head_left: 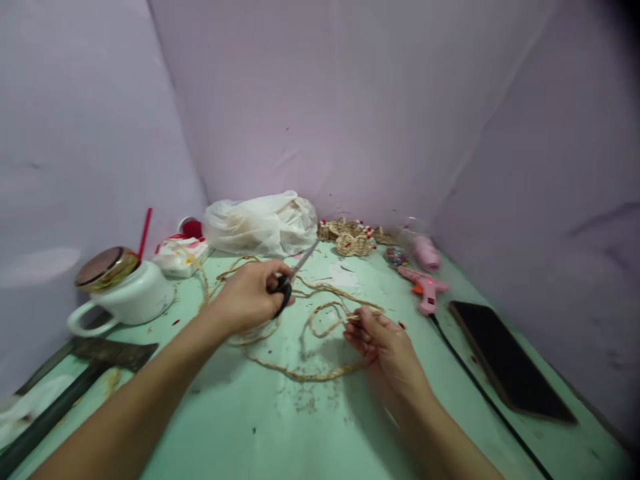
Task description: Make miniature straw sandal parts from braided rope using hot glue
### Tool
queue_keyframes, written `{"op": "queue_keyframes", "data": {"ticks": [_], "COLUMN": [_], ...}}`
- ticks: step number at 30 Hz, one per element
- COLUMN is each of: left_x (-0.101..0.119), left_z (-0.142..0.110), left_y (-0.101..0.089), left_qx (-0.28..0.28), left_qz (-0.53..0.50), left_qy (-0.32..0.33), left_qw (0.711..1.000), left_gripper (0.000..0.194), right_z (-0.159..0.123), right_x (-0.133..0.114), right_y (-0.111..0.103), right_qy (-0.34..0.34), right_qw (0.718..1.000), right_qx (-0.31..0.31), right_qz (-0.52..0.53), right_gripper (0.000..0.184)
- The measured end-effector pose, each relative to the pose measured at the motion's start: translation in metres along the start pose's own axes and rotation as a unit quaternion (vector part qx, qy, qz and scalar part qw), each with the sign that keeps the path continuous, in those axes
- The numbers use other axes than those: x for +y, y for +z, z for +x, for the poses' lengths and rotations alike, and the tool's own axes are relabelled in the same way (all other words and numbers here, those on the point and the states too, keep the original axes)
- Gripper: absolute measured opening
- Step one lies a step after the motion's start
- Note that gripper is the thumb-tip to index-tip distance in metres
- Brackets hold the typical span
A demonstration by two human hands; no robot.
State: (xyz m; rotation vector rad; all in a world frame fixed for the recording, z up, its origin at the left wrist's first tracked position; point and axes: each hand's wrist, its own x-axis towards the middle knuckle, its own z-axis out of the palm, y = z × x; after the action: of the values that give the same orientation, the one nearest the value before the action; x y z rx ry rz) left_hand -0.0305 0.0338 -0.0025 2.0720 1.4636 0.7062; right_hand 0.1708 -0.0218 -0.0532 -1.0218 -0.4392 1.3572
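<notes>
My left hand (pixel 255 291) is closed round the black handles of a pair of scissors (pixel 303 259), whose blades point up and to the right. Between the thumb and fingers of my right hand (pixel 381 341) is a piece of braided straw-coloured cord (pixel 320 327), bent into a small loop to the left of the fingertips. More of the cord curves across the table below and behind both hands, and part of it passes behind my left hand. The scissors are held apart from the loop.
On the left stand a white mug (pixel 145 293) with a lidded jar on it and a hammer-like tool (pixel 115 353). A white plastic bag (pixel 260 223) and woven cord pieces (pixel 353 241) lie at the back. Rightward are a pink glue gun (pixel 426 288), pink thread (pixel 426 253) and a phone (pixel 510 360).
</notes>
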Motion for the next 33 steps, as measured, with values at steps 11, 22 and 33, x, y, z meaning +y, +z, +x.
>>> {"op": "queue_keyframes", "data": {"ticks": [11,22,33], "left_x": [-0.085,-0.091,-0.045], "left_z": [0.013,0.019,-0.02], "left_y": [-0.054,-0.034,-0.096], "left_qx": [0.034,0.108,-0.052], "left_qz": [0.32,0.355,0.33], "left_qy": [-0.191,-0.21,-0.166], "left_qw": [0.928,0.905,0.928], "left_gripper": [0.022,0.025,0.012], "right_z": [0.003,0.002,0.004], "right_x": [0.009,0.026,0.015], "right_y": [-0.001,-0.003,-0.011], "right_qy": [-0.007,0.045,0.046], "right_qw": [0.998,0.974,0.971], "right_qx": [0.028,-0.087,-0.045], "right_qz": [-0.064,-0.203,-0.229], "right_gripper": [0.043,0.036,0.034]}}
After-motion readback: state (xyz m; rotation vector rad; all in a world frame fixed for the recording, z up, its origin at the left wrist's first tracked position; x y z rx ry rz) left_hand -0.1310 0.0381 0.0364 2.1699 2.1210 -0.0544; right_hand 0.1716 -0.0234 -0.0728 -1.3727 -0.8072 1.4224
